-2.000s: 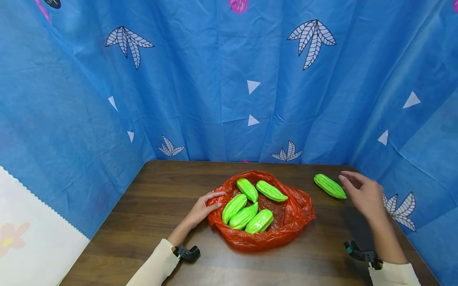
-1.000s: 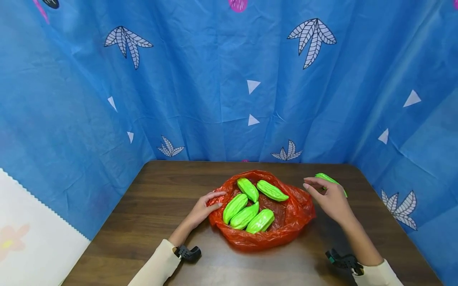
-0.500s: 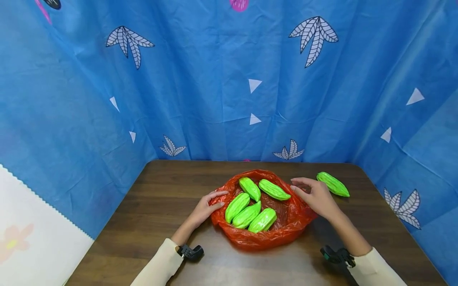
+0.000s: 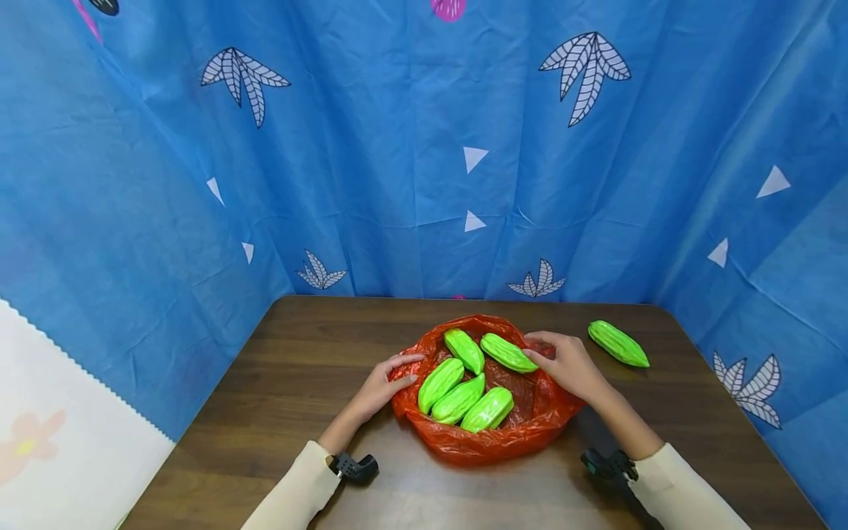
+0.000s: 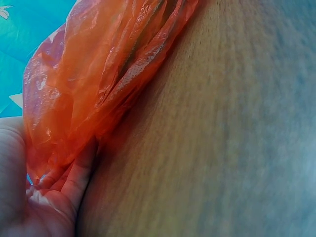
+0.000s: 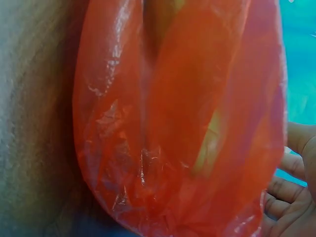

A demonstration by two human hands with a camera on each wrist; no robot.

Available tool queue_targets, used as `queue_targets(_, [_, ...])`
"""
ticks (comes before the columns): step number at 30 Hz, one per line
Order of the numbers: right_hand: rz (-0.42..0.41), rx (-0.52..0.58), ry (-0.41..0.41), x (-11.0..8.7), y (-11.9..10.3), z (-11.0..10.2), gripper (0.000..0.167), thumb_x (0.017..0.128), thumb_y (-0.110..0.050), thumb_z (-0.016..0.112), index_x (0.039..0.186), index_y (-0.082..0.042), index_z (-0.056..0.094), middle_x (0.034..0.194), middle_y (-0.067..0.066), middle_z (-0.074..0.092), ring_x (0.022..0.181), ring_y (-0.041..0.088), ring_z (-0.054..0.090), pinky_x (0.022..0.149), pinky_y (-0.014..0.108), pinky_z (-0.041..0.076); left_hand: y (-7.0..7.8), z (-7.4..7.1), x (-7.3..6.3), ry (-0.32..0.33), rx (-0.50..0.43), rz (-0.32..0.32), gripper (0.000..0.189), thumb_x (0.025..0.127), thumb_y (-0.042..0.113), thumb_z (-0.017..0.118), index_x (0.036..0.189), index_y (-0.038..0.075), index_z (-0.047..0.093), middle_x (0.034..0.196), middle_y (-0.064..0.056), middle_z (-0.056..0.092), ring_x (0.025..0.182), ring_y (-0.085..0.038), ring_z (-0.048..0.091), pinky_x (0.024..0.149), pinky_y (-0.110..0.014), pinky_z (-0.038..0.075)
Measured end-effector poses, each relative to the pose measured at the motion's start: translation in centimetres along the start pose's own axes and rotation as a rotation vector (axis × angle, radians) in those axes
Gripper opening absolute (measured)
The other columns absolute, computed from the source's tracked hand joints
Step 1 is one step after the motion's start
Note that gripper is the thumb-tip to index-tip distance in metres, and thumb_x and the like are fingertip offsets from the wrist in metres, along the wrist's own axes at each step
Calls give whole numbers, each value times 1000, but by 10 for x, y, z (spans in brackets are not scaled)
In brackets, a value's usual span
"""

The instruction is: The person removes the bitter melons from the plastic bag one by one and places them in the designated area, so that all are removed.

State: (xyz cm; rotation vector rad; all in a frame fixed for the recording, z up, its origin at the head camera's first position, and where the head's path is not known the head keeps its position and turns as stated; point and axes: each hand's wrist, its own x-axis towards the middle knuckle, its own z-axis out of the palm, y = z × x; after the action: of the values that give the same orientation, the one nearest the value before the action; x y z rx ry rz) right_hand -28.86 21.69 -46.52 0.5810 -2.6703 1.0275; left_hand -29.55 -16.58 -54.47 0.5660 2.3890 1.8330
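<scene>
A red plastic bag (image 4: 464, 450) stands with its mouth spread wide, with several light green bitter melons (image 4: 450, 398) inside. At the bag's left rim, my left hand (image 4: 380, 386) grips the plastic between thumb and fingers; in the left wrist view, the fingers (image 5: 79, 173) show reddish by the film. My right hand (image 4: 566, 364) reaches over the right rim, its fingertips right at the end of the back-right bitter melon (image 4: 506, 352). In the right wrist view the bag's side (image 6: 187, 108) hides part of the right hand (image 6: 294, 190), whose fingers are loosely bent.
Another bitter melon (image 4: 618, 344) lies alone on the brown wooden table (image 4: 291, 368), behind and right of the right hand. A blue patterned curtain (image 4: 371, 162) surrounds the back and sides. White cloth (image 4: 59, 412) with a flower print lies at the left.
My right hand has moved left from beside the lone bitter melon to over the bag's right side. My left hand stays at the left rim.
</scene>
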Motion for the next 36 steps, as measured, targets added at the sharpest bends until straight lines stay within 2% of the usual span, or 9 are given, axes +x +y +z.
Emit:
queue_targets(5, [-10, -7, -21, 6, 4, 6, 33, 93, -15, 75, 122, 0, 71, 103, 11, 75, 85, 22, 70, 72, 37, 59, 0, -3, 1, 1, 21, 20, 41, 96, 8, 68, 137, 8, 64, 151, -14, 51, 150, -41, 23, 119, -59, 20])
queue_targets(10, [-5, -22, -39, 11, 10, 13, 36, 92, -17, 76, 123, 1, 71, 109, 14, 74, 87, 23, 70, 74, 41, 60, 0, -5, 1, -13, 11, 34, 41, 96, 15, 70, 137, 14, 66, 149, -8, 53, 150, -37, 26, 119, -57, 23])
queue_targets(19, [23, -2, -82, 15, 19, 21, 38, 92, -17, 77, 124, 3, 69, 114, 19, 72, 90, 29, 71, 74, 42, 60, -1, -5, -1, -13, 24, 37, 41, 97, 19, 70, 137, 16, 66, 150, -7, 53, 151, -40, 21, 120, -61, 15])
queue_targets(25, [44, -16, -90, 14, 21, 26, 39, 92, -21, 77, 123, 1, 70, 113, 16, 73, 92, 28, 70, 77, 45, 59, -2, -3, -3, -15, 7, 10, 41, 97, 16, 69, 137, 14, 65, 155, -13, 45, 149, -39, 26, 117, -57, 27])
queue_targets(29, [38, -25, -93, 13, 22, 29, 40, 91, -23, 78, 123, 0, 71, 110, 14, 74, 93, 28, 70, 79, 47, 58, -3, -3, -4, -12, -4, -6, 40, 96, 16, 69, 136, 15, 66, 157, -16, 40, 150, -38, 26, 118, -56, 27])
queue_targets(36, [37, -30, -89, 13, 21, 31, 40, 90, -25, 79, 121, 0, 71, 107, 14, 74, 91, 28, 71, 78, 47, 58, -2, -3, -1, -8, 14, 27, 40, 96, 17, 70, 136, 16, 66, 151, -8, 51, 151, -39, 23, 120, -60, 19])
